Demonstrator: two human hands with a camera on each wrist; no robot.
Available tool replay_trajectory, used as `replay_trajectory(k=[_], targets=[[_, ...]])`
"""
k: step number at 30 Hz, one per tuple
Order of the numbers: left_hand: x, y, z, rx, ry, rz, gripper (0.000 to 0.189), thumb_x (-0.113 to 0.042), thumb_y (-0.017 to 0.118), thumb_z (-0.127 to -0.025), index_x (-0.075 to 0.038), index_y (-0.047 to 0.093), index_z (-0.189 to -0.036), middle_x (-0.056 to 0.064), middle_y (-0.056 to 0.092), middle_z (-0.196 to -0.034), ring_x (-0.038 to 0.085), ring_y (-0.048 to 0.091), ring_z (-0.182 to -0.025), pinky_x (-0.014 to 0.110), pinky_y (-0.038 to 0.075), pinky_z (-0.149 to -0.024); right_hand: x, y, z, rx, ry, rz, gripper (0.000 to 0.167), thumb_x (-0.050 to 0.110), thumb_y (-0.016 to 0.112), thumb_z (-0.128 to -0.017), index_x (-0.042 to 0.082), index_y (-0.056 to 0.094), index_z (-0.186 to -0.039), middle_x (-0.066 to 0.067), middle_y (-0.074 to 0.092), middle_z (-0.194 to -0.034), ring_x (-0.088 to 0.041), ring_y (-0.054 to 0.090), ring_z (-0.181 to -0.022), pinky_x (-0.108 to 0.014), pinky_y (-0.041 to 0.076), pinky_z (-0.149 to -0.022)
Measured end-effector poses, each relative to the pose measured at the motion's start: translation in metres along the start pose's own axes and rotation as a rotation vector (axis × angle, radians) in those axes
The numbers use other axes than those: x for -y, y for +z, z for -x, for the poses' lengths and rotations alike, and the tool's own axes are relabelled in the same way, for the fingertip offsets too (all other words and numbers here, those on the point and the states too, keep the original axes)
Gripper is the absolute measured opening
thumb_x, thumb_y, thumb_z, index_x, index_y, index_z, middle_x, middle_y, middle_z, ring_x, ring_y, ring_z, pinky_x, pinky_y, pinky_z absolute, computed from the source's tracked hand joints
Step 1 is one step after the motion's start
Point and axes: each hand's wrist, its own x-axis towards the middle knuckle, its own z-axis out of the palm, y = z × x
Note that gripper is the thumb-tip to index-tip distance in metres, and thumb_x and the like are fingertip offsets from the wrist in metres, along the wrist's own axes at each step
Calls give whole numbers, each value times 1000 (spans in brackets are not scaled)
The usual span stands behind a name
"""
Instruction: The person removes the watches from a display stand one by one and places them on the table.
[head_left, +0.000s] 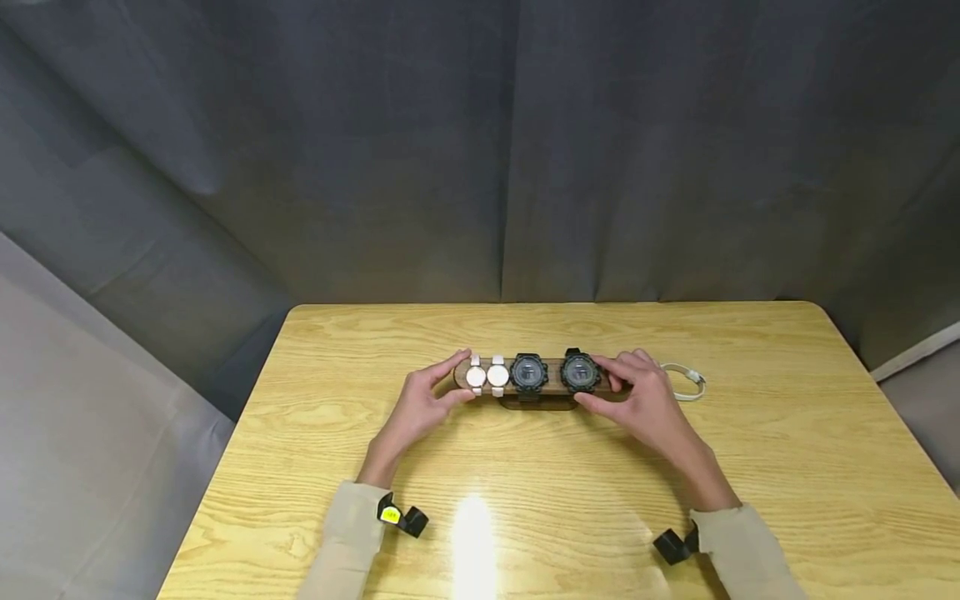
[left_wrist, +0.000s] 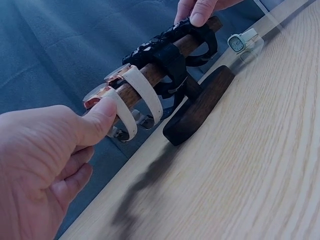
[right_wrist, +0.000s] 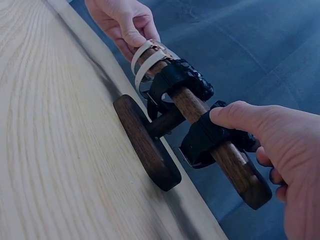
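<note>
A dark wooden watch stand has a crossbar raised over a flat base. Two white-strapped watches with rose-gold cases sit side by side at the bar's left end, the outer watch and the inner watch. To their right come two chunky black watches: a middle black watch and a right black watch, with a gap between them. My left hand pinches the outer white-strapped watch, thumb on its strap. With thumb and fingers my right hand grips the right black watch around the bar.
Beyond my right hand, a pale-strapped watch with a squarish case lies on the wooden table. A dark curtain hangs behind the table's far edge.
</note>
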Motion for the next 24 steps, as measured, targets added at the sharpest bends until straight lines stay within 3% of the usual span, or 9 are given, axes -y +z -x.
replay_trajectory(k=[2,6,15,19,24], targets=[[0,-1,0,-2,0,-13,65,-15,81,-91,-16,57,-151,0,55,-153,23,48,-145,46,43,-117,-1,-1,0,8,6,1,49,19,99,-70,0,78,-110,1,44,-71,-15,36,-76,-28,27,-71],[1,-2,0,3,5,-34,65,-18,81,-90,-14,57,-151,-2,56,-152,22,50,-144,42,36,-120,-2,-4,0,15,14,-6,48,17,99,-69,0,78,-109,2,42,-71,-15,36,-76,-27,27,-71],[1,-4,1,8,6,-34,64,-21,81,-91,-25,58,-150,-4,57,-151,20,50,-143,41,36,-121,-4,-9,-1,17,15,-9,42,16,100,-67,1,78,-99,-1,44,-69,-17,39,-76,-27,32,-68],[1,-4,1,10,11,-25,65,-20,81,-91,-19,57,-151,-2,56,-152,21,50,-143,40,36,-120,-5,-11,-1,16,17,-4,45,16,100,-66,-1,78,-102,-4,46,-69,-23,42,-75,-31,36,-68],[1,-3,1,9,11,-12,65,-18,81,-91,-13,57,-151,0,57,-151,22,49,-144,39,36,-120,-7,-14,-1,15,40,9,49,18,101,-65,-2,79,-104,-3,48,-70,-24,44,-75,-27,35,-68]])
